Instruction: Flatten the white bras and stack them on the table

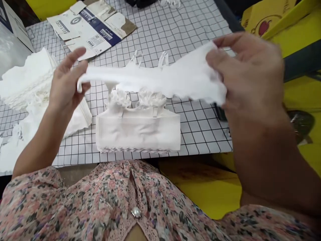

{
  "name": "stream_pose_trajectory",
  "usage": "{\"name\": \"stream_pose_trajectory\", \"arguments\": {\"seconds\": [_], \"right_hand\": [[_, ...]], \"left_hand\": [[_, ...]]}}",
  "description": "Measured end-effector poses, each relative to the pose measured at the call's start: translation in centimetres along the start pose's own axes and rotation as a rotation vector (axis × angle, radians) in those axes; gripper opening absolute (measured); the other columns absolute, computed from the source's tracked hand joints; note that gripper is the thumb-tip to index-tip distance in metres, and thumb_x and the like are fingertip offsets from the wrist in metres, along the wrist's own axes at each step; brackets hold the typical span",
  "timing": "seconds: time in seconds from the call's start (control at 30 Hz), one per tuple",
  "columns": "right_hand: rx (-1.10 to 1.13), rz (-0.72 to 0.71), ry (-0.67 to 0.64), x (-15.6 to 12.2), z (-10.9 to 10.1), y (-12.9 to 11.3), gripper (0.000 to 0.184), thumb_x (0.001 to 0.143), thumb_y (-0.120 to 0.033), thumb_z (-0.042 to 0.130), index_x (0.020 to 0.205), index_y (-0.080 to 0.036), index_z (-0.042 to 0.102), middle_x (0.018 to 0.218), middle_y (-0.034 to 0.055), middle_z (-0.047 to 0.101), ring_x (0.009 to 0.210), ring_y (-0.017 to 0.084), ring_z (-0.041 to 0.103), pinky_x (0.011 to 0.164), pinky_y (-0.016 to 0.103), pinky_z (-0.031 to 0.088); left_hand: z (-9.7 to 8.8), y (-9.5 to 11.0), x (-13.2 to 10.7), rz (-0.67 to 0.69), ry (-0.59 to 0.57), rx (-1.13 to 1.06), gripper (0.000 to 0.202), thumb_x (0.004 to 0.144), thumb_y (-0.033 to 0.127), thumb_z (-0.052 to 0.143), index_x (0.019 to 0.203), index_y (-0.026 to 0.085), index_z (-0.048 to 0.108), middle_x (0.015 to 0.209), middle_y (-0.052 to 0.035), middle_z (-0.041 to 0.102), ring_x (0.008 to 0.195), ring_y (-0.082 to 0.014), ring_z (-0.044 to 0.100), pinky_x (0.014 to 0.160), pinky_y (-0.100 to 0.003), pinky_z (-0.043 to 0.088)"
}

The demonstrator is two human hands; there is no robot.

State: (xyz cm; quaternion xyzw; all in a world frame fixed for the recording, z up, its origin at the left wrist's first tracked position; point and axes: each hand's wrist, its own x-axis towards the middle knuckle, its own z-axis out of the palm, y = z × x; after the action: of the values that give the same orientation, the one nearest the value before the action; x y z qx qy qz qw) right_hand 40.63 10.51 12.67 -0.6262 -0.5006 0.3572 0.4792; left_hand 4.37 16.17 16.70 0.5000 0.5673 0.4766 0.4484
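A white strappy bra top (pixel 165 78) with a scalloped edge is stretched in the air across the table. My right hand (pixel 250 70), slightly blurred, pinches its right end between thumb and fingers. At the other end my left hand (pixel 66 80) has the narrow, folded edge between its fingers; part of that grip is hidden. Below the raised garment lies a neat stack of white bra tops (pixel 137 130), scalloped edges toward me and straps bunched at the far side. Thin straps stand up behind the held piece.
More white garments (pixel 27 80) are piled at the left. A flattened printed carton (pixel 92 28) lies on the checked tablecloth (pixel 200 134) at the back. Yellow boxes (pixel 268 16) stand beyond the table's right edge. A dark object (pixel 220 112) sits partly behind my right hand.
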Motion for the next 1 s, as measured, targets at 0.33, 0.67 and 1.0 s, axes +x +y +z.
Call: {"name": "stream_pose_trajectory", "arguments": {"seconds": [0.33, 0.67, 1.0], "right_hand": [[0.035, 0.256, -0.013, -10.4, 2.0, 6.8, 0.051, 0.077, -0.055, 0.086, 0.12, -0.031, 0.073, 0.075, 0.0027, 0.075, 0.063, 0.027, 0.071, 0.049, 0.04, 0.059], [-0.316, 0.12, 0.017, -12.3, 1.9, 9.2, 0.068, 0.086, -0.06, 0.081, 0.146, -0.029, 0.067, 0.102, 0.0091, 0.081, 0.074, 0.031, 0.076, 0.065, 0.049, 0.068], [-0.86, -0.285, -0.253, -14.3, 6.1, 10.7, 0.081, 0.11, -0.058, 0.041, 0.181, -0.023, 0.026, 0.183, 0.0179, 0.032, 0.171, 0.044, 0.025, 0.132, 0.081, 0.02]], "left_hand": [[-2.7, -11.8, -11.7, -0.2, -0.156, 0.11, 0.061, 0.081, 0.043, 0.082, 0.139, 0.028, 0.068, 0.082, -0.001, 0.07, 0.072, -0.0167, 0.069, 0.063, -0.029, 0.061], [-3.7, -12.9, -12.1, 0.062, -0.123, 0.425, 0.05, 0.09, 0.039, 0.072, 0.139, 0.03, 0.073, 0.119, -0.009, 0.071, 0.076, -0.0171, 0.068, 0.073, -0.037, 0.063], [0.6, -15.4, -13.0, 0.372, -0.388, 0.821, 0.087, 0.097, 0.059, 0.074, 0.173, 0.034, 0.04, 0.186, -0.0075, 0.032, 0.176, -0.0358, 0.018, 0.145, -0.058, 0.004]]}}
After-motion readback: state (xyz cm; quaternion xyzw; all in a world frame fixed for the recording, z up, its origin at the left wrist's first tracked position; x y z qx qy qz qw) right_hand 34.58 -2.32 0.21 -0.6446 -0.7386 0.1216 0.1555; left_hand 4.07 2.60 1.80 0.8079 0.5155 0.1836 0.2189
